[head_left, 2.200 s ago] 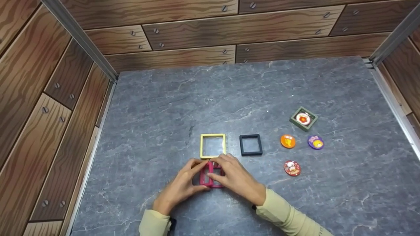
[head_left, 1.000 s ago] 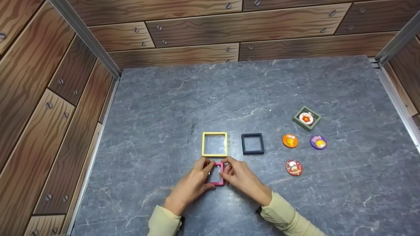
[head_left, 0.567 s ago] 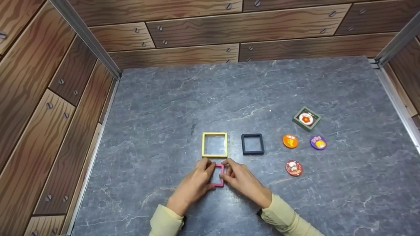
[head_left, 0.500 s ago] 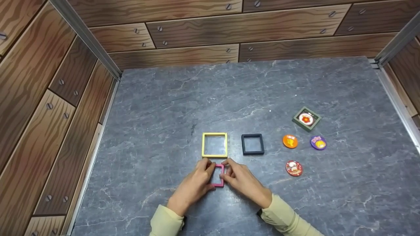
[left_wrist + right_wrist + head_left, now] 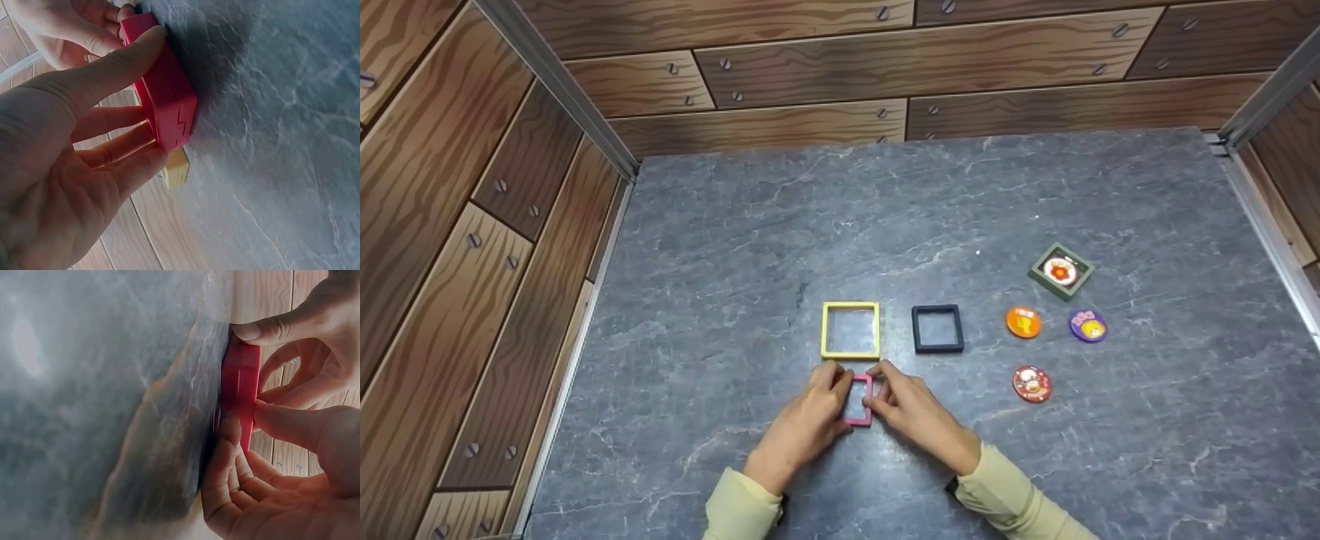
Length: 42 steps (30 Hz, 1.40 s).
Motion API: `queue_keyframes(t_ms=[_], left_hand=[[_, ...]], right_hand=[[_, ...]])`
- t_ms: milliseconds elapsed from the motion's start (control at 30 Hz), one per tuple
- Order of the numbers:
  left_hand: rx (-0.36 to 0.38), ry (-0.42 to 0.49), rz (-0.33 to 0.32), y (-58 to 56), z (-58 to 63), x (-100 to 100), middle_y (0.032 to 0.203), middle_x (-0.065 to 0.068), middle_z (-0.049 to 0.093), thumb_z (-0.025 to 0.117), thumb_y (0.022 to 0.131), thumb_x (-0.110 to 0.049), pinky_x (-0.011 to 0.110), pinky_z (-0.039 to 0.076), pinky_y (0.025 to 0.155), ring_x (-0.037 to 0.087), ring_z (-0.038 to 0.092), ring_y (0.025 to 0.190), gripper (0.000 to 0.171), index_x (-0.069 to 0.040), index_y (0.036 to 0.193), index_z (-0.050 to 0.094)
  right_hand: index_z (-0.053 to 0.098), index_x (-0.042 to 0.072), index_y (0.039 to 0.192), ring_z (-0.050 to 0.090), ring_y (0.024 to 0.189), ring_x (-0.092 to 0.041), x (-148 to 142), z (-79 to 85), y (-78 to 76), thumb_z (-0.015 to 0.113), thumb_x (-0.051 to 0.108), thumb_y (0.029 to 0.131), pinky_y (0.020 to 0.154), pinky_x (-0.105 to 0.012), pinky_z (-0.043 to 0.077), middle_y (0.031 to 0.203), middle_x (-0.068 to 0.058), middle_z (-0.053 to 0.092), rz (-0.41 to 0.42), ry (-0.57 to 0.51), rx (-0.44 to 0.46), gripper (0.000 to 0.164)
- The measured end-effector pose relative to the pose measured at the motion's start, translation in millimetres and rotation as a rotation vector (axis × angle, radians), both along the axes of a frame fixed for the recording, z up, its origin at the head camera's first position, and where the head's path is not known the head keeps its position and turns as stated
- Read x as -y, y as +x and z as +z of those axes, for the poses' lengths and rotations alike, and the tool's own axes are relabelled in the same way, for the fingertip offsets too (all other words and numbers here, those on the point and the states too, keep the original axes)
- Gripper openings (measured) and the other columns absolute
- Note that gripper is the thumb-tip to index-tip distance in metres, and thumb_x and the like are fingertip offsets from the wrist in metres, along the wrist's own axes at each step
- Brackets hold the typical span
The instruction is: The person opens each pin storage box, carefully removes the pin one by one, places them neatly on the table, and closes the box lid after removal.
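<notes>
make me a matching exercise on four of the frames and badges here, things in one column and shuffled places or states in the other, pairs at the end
Column 1
1. pink-red square plastic-looking frame
2. black square frame
3. green square frame
4. red round badge

Column 2
A. directly below the orange round badge in the head view
B. shows a round red-flower design inside
C. gripped by the left hand and the right hand
D. between the yellow square frame and the orange round badge

Pairs: 1-C, 2-D, 3-B, 4-A
</notes>
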<state>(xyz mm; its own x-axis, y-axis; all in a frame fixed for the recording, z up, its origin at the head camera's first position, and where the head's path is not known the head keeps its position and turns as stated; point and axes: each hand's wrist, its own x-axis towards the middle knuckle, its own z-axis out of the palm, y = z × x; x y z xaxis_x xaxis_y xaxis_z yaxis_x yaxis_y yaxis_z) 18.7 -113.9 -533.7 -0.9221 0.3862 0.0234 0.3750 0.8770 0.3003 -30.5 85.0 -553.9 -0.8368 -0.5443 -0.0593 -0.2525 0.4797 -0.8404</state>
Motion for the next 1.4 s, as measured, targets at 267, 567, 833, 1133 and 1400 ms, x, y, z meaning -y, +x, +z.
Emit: queue_keyframes(t_ms=[267, 567, 833, 1133, 1400], left_hand=[[0.040, 0.086, -0.001, 2.3, -5.2, 4, 0.148, 0.019, 0.053, 0.085, 0.089, -0.022, 0.036, 0.057, 0.112, 0.029, 0.057, 0.137, 0.073, 0.003, 0.150, 0.054], [-0.050, 0.175, -0.004, -7.7, 14.7, 11, 0.141, 0.011, 0.060, 0.080, 0.094, -0.032, 0.036, 0.063, 0.100, 0.023, 0.068, 0.121, 0.048, -0.007, 0.133, 0.067], [-0.125, 0.174, -0.060, -43.6, 21.2, -1, 0.127, 0.006, 0.069, 0.075, 0.099, -0.029, 0.033, 0.065, 0.092, 0.020, 0.073, 0.108, 0.034, -0.010, 0.126, 0.072], [-0.144, 0.137, -0.136, -77.5, 21.4, -22, 0.122, 0.003, 0.072, 0.073, 0.100, -0.027, 0.032, 0.063, 0.096, 0.018, 0.071, 0.110, 0.021, -0.011, 0.115, 0.075], [-0.167, 0.115, -0.170, -99.5, 29.8, -48, 0.122, 0.002, 0.073, 0.069, 0.103, -0.028, 0.031, 0.061, 0.096, 0.018, 0.070, 0.108, 0.016, -0.014, 0.107, 0.075]], right_hand=[[0.061, 0.003, 0.122, 0.051, 0.065, 0.001, -2, 0.1, -0.7, 0.073, 0.016, 0.100, 0.060, -0.019, 0.045, 0.077, -0.002, 0.066, -0.004, 0.014, 0.004, 0.028], [0.062, 0.002, 0.123, 0.050, 0.067, 0.001, -1, 1.6, -1.5, 0.073, 0.014, 0.099, 0.063, -0.019, 0.046, 0.079, -0.001, 0.065, -0.014, 0.009, -0.020, 0.029], [0.062, 0.006, 0.122, 0.052, 0.066, -0.001, -4, -0.2, 1.1, 0.069, 0.018, 0.102, 0.061, -0.021, 0.046, 0.077, -0.001, 0.067, -0.012, 0.028, -0.047, 0.024], [0.065, 0.004, 0.120, 0.055, 0.068, -0.001, -9, -0.8, 4.0, 0.069, 0.015, 0.101, 0.064, -0.021, 0.049, 0.080, -0.002, 0.069, -0.071, -0.014, -0.049, 0.022], [0.071, 0.006, 0.105, 0.057, 0.065, -0.002, -23, 7.4, 0.0, 0.069, 0.012, 0.099, 0.060, -0.020, 0.050, 0.080, -0.004, 0.073, -0.137, -0.005, -0.011, 0.009]])
